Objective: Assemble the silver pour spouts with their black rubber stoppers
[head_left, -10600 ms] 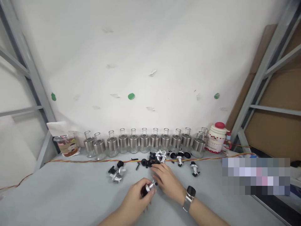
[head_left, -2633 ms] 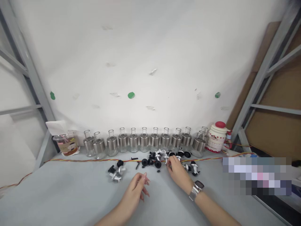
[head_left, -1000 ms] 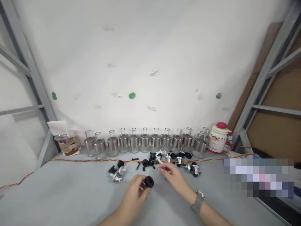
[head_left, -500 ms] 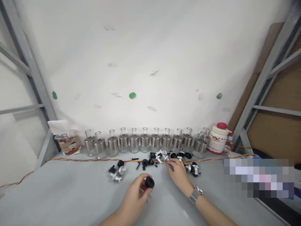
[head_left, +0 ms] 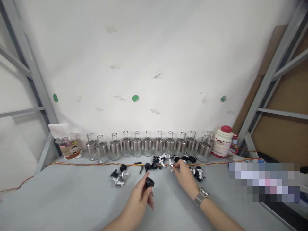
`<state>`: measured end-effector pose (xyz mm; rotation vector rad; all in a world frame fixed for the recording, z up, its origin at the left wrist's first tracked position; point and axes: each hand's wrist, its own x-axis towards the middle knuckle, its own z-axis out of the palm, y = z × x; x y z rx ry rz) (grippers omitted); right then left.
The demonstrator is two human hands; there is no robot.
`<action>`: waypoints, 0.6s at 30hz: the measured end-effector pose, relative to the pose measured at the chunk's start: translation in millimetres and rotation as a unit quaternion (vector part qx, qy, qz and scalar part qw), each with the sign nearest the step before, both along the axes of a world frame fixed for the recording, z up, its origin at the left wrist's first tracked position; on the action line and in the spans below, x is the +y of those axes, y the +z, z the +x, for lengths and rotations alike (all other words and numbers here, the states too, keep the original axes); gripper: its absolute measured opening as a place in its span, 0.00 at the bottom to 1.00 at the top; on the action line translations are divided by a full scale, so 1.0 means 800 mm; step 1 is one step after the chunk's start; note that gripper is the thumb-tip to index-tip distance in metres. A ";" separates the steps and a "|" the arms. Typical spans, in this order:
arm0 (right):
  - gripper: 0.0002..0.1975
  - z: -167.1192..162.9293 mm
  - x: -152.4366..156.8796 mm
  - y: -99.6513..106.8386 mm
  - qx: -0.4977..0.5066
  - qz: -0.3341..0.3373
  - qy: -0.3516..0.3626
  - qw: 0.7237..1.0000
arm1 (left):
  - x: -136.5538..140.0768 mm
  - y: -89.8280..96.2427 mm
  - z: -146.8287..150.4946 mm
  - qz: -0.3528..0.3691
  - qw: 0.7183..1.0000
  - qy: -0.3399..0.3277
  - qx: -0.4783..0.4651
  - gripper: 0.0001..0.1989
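Observation:
Between the thumb and fingers of my left hand (head_left: 137, 196) is a round black cap-like part (head_left: 149, 182), held above the grey table. My right hand (head_left: 187, 179), with a watch on its wrist, pinches a small silver spout-like part (head_left: 171, 163) at the right end of a loose pile. That pile has silver parts (head_left: 162, 160) and black round parts (head_left: 147, 166). Another cluster of silver and black parts (head_left: 118, 181) lies left of my left hand. More silver and black fittings (head_left: 198, 173) lie just beyond my right hand's far side.
A row of glass bottles with steel sleeves (head_left: 137, 144) stands along the wall. Several black discs (head_left: 185, 158) lie before them. A twisted red-yellow wire (head_left: 79, 164) crosses the table (head_left: 72, 199). A drink cup (head_left: 69, 149) stands left, a white-and-red jar (head_left: 221, 143) right.
My right hand has closed on the silver part and lifted its fingertips slightly. The black part in my left hand has turned and moved a little left and up.

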<state>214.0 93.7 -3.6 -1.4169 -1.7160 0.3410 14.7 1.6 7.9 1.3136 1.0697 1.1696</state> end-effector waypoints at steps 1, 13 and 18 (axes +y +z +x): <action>0.04 0.000 -0.002 0.002 0.016 -0.003 0.005 1.000 | -0.002 0.000 0.000 0.021 1.000 -0.003 0.013 0.23; 0.19 -0.031 -0.027 0.019 0.237 -0.163 0.215 0.933 | 0.000 0.006 -0.001 0.034 0.999 0.007 0.030 0.10; 0.19 -0.042 -0.048 0.030 0.266 -0.224 0.269 0.898 | 0.008 0.003 -0.005 -0.008 0.999 0.032 -0.036 0.17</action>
